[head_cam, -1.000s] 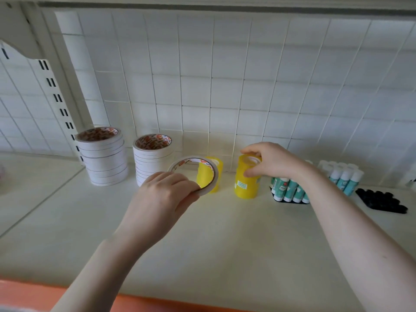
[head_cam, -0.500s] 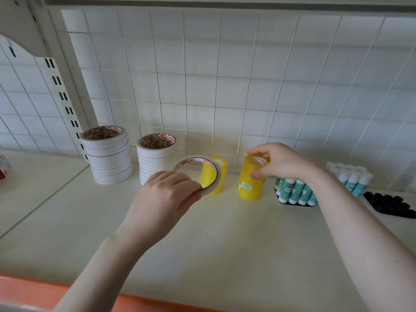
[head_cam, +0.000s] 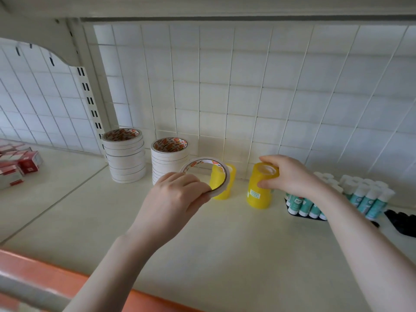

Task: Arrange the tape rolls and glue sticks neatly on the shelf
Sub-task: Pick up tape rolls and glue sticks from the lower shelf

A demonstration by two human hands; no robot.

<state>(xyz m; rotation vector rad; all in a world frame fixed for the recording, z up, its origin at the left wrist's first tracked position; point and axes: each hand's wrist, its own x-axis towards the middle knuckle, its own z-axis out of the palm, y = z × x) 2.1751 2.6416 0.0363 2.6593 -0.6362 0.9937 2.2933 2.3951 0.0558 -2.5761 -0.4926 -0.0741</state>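
Nearest me, my left hand has its fingers curled over the near rim of a single white tape roll, thumb under the edge, holding it tilted up off the shelf so I look through its hole. My right hand grips the top of a yellow tape stack: thumb on the near side, fingers wrapped over the far side, and the column leans to the right with its base on the shelf.

Behind the lifted roll stands a second yellow stack, upright, partly seen through the ring. Two yellow columns in all.

To the left of these are two stacks of white rolls: a shorter stack just beside the held roll, and a taller stack near the slotted upright. I'd put each at about ten rolls, though the edges blur.

To the right, a black tray holds teal-and-white glue sticks standing packed together; my right wrist hides part of them, so I cannot count them. Farther right lies a second black tray. At far left lie red and white boxes.
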